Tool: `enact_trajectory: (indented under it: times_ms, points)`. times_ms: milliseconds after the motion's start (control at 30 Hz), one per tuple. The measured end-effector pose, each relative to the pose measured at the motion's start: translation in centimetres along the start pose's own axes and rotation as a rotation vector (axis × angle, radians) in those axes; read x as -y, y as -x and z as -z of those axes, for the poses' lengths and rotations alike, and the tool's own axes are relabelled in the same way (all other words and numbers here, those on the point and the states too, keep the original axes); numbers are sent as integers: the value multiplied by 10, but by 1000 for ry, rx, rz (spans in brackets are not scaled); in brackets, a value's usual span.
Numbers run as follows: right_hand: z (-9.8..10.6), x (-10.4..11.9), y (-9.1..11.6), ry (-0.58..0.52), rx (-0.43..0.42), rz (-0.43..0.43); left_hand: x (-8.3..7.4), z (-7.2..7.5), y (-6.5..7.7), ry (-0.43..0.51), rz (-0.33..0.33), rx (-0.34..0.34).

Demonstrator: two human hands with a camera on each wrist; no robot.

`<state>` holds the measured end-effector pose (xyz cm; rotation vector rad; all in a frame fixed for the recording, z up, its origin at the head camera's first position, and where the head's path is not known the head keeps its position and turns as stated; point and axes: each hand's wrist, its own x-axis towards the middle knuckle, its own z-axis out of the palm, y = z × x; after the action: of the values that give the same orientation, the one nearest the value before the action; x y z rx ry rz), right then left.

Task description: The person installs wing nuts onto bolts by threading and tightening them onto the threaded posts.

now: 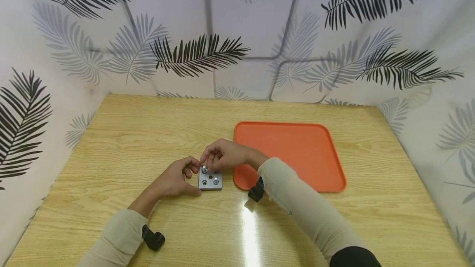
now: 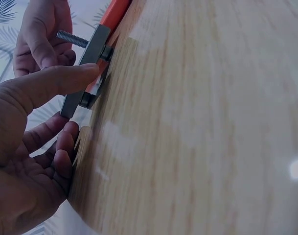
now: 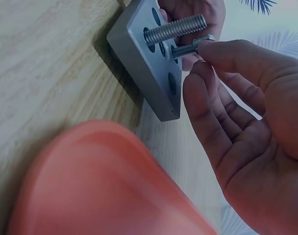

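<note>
A grey metal plate point(image 1: 201, 177) with several round holes sits on the table, left of the tray. My left hand point(image 1: 174, 180) grips it from the left, thumb along the near side and a fingertip at the far left corner. My right hand point(image 1: 226, 153) reaches over the far side and pinches a small bolt point(image 3: 189, 50) by its head, the threaded end in a hole. A longer threaded bolt point(image 3: 175, 30) stands upright in another hole. Under the plate point(image 2: 97, 45), dark round pieces point(image 2: 86, 100) show in the left wrist view.
An orange-red tray point(image 1: 289, 147) with a raised rim lies to the right, beneath the right forearm. The wooden table point(image 1: 148, 122) reaches back to a leaf-patterned cloth point(image 1: 245, 24). Black wrist cameras point(image 1: 153, 238) sit on both sleeves.
</note>
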<state>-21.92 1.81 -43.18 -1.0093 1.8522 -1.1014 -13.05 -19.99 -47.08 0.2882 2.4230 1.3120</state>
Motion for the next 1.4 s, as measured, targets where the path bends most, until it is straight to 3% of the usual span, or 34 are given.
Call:
enact_trajectory:
  times_ms: [600, 833, 1400]
  points:
    - [-3, -2, -3, 33, -42, -22, -4, 0, -1, 16, -14, 3]
    - [-2, -5, -2, -3, -108, -27, -4, 0, 1, 16, 5, -5]
    - [-3, -8, -3, 22, -29, 64, -4, -1, 1, 33, 12, -8]
